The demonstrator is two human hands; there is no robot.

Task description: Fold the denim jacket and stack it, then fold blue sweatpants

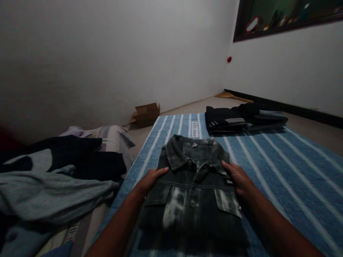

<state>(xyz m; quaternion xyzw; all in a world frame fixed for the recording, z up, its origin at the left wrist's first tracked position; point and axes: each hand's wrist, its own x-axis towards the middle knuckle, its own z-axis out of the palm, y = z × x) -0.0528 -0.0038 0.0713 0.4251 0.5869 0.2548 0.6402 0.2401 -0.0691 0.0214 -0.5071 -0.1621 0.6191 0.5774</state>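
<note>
A folded dark denim jacket (184,194) with pale bleached patches, collar and buttons is in front of me, its collar at the far end. My left hand (150,181) grips its left side, thumb on top near the shoulder and fingers tucked beneath. On the opposite side, my right hand (239,178) holds the edge in the same way, beside a small black label. Shadow hides the jacket's near end, so I cannot tell whether it rests on the blue striped cloth (268,171) or is slightly above it.
Folded dark garments (225,121) lie at the far end of the striped cloth. To the left, a grey garment (53,192) and dark clothes (102,166) are heaped loosely. An open cardboard box (146,116) stands on the floor by the wall, and a broom (233,96) lies in the corner.
</note>
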